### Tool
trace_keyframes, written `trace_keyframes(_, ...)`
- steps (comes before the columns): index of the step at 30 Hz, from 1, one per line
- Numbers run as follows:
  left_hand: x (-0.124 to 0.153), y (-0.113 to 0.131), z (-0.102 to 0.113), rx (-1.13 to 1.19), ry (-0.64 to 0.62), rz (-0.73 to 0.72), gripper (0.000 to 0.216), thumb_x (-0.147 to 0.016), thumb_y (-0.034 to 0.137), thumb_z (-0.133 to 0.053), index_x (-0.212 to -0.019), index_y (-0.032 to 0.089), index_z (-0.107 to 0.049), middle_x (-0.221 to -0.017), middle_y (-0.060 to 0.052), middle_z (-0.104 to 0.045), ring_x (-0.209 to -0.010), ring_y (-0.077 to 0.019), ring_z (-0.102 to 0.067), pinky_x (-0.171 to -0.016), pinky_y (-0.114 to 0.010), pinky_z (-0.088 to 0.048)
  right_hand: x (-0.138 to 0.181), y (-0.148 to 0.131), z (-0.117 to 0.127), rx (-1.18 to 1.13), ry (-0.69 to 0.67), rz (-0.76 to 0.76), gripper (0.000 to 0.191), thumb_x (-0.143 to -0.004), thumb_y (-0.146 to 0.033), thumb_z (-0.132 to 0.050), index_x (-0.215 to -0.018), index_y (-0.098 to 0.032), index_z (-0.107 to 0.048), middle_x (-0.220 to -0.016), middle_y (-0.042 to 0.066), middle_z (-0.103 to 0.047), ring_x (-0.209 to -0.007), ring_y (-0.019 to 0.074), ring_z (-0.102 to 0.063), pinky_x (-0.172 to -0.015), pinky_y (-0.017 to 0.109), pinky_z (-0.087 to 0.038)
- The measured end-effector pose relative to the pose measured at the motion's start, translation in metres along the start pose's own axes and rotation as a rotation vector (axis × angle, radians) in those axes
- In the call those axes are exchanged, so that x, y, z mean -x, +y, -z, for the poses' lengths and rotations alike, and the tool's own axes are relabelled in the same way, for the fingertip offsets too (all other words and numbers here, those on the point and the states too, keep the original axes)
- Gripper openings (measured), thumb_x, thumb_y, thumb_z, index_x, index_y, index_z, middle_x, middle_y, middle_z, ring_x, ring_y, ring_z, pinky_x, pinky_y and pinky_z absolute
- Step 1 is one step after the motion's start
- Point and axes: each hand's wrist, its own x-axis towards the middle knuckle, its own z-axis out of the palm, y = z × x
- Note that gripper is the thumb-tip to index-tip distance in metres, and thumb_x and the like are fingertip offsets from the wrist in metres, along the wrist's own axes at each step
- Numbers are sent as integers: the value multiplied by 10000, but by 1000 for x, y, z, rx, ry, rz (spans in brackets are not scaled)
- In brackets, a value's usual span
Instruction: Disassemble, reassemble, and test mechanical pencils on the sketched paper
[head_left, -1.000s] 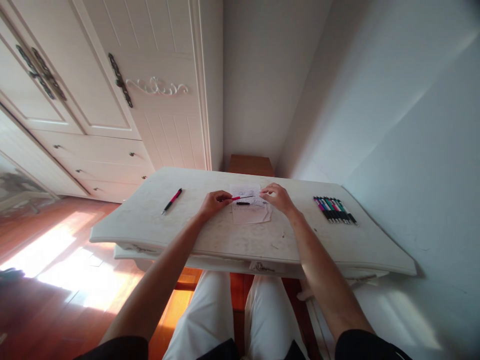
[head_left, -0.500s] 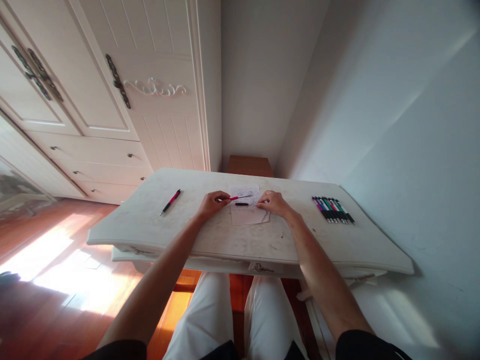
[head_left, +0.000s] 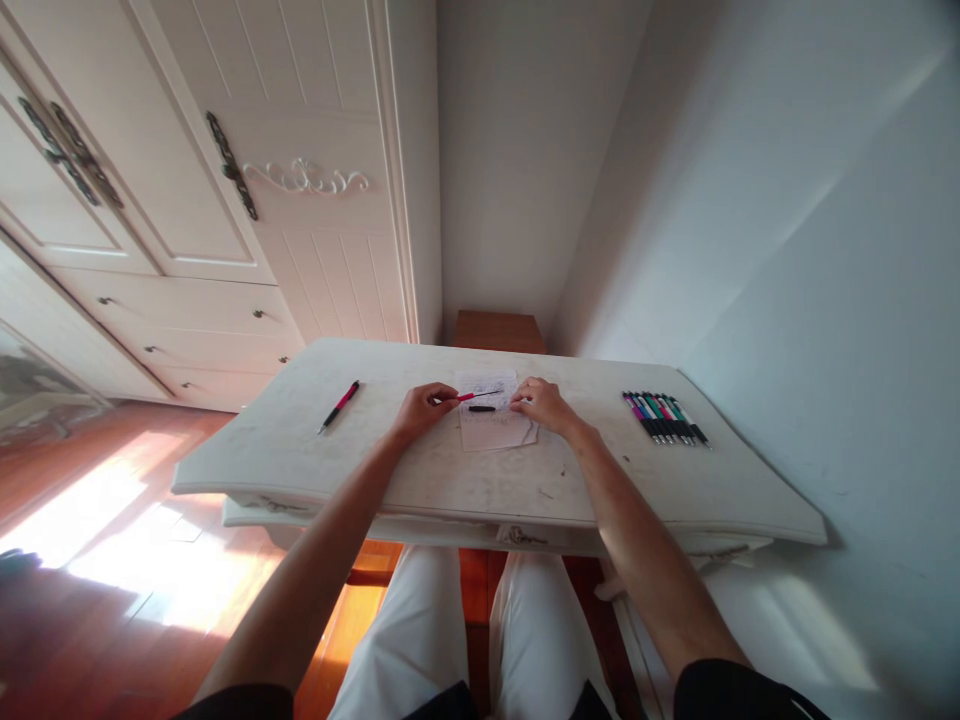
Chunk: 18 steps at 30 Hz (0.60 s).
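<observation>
My left hand is closed round the red barrel of a pen, whose thin tip points right over a scribbled sheet of paper on the white table. A small black pen piece lies on the paper just below the tip. My right hand rests curled on the right edge of the paper, fingertips close to the pen's tip; whether it pinches anything is not visible.
A red and black pen lies alone on the table's left part. Several coloured pens lie side by side at the right. A white wardrobe stands behind on the left, a white wall on the right, a wooden stand beyond the table.
My right hand has slid left across the paper, closer to the pen's tip. My left hand holds the pen in nearly the same place.
</observation>
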Motion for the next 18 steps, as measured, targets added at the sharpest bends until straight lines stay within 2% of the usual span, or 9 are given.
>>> trace_keyframes(5, 0, -1, 0, -4, -4, -9, 194, -736, 331, -654, -828, 169, -707, -868, -50, -729, -783, -177, -648, -713, -278, -502, -1, -3, 4, -160, 139, 15, 110, -854, -243, -565, -827, -190, -658, -823, 29, -664, -793, 170, -601, -760, 298, -435)
trace_keyframes(11, 0, -2, 0, -1, 7, -12, 199, -730, 333, -662, -833, 169, -708, -861, -50, -733, -780, -179, -653, -709, -281, -508, 0, -5, 0, -329, 109, 6, 139, -809, -292, -627, -904, -194, -652, -840, 31, -699, -797, 177, -645, -745, 294, -478)
trace_keyframes(18, -2, -5, -1, -4, -1, -22, 179, -725, 310, -660, -827, 172, -710, -848, -47, -734, -775, -178, -655, -707, -281, -509, -1, -5, -6, -329, 126, 43, 194, -755, -241, -675, -941, -185, -668, -853, 52, -714, -777, 182, -663, -745, 316, -507)
